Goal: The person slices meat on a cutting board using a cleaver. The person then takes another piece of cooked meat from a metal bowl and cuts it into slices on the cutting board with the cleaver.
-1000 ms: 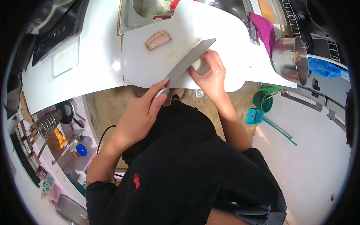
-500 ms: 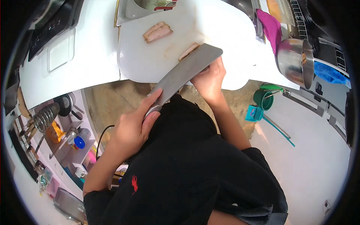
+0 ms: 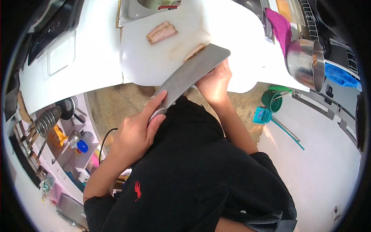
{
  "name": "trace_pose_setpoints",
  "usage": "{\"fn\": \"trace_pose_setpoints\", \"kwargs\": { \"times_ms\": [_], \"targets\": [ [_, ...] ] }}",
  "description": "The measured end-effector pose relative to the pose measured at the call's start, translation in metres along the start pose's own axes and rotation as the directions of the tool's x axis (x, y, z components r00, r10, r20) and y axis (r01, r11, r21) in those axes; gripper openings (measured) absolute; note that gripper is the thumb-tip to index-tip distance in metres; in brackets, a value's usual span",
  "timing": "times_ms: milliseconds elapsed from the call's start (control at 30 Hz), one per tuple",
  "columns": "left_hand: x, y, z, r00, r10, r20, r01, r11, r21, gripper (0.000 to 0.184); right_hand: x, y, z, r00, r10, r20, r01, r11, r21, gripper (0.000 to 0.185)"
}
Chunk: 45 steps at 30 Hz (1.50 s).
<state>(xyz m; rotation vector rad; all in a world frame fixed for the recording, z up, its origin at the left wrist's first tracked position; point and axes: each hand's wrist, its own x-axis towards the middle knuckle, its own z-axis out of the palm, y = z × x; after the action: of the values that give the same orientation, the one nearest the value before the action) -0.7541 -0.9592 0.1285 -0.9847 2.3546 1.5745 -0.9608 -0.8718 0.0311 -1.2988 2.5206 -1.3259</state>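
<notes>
My left hand is closed round the handle of a cleaver, its index finger laid along the blade. The broad blade slants up to the right over the near part of a white cutting board. A thin strip of cooked meat shows along the blade's far edge. Behind the blade's near side, my right hand is curled, its fingertips mostly hidden; what it grips cannot be made out. Farther back on the board lie overlapping meat slices.
A sink holding a red-handled item lies beyond the board. At right are a steel pot, a purple cloth and a blue cloth. Shelves with kitchenware stand low at left; a green bucket is on the floor.
Almost nothing differs. The blade and both hands have shifted very slightly, and the meat strip beside the blade shows a little more of its browned side.
</notes>
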Motion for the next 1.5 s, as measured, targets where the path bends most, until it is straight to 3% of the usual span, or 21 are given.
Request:
{"fn": "trace_pose_setpoints", "kwargs": {
  "times_ms": [433, 700, 933, 1067, 1267, 1367, 1467, 1500],
  "targets": [
    [0.032, 0.014, -0.003, 0.997, 0.053, 0.057, -0.056, 0.997, 0.057, 0.045, 0.001, 0.001, 0.001, 1.000, 0.019, 0.021, -0.020, 0.997, 0.080, 0.051],
    [0.035, 0.008, -0.001, 0.993, 0.116, 0.028, -0.117, 0.993, 0.036, 0.045, 0.000, 0.001, 0.001, 1.000, -0.002, -0.015, 0.002, 1.000, -0.005, 0.049],
    [-0.003, -0.004, -0.014, 0.998, 0.058, 0.015, -0.060, 0.992, 0.112, 0.045, -0.001, 0.006, 0.003, 0.998, -0.057, -0.041, 0.056, 0.998, -0.019, 0.053],
    [0.005, 0.004, -0.023, 0.998, 0.014, 0.069, -0.025, 0.987, 0.160, 0.045, 0.001, 0.003, 0.001, 1.000, 0.004, -0.002, -0.004, 0.999, 0.047, 0.055],
    [0.047, 0.029, -0.028, 0.980, -0.033, 0.196, 0.023, 0.999, 0.049, 0.040, 0.003, -0.001, 0.001, 0.999, 0.032, 0.001, -0.032, 0.997, 0.063, 0.055],
    [0.061, 0.028, -0.025, 0.979, 0.048, 0.197, -0.060, 0.996, 0.058, 0.040, 0.003, -0.006, 0.000, 0.998, 0.058, -0.002, -0.058, 0.996, 0.061, 0.055],
    [0.065, 0.030, -0.029, 0.970, 0.031, 0.241, -0.026, 0.999, -0.023, 0.040, 0.003, -0.007, 0.002, 0.999, 0.050, -0.017, -0.050, 0.998, 0.032, 0.056],
    [0.062, 0.025, -0.026, 0.978, 0.087, 0.191, -0.084, 0.996, -0.020, 0.040, 0.003, -0.007, 0.004, 0.998, 0.045, -0.032, -0.045, 0.999, 0.012, 0.056]
  ]
}}
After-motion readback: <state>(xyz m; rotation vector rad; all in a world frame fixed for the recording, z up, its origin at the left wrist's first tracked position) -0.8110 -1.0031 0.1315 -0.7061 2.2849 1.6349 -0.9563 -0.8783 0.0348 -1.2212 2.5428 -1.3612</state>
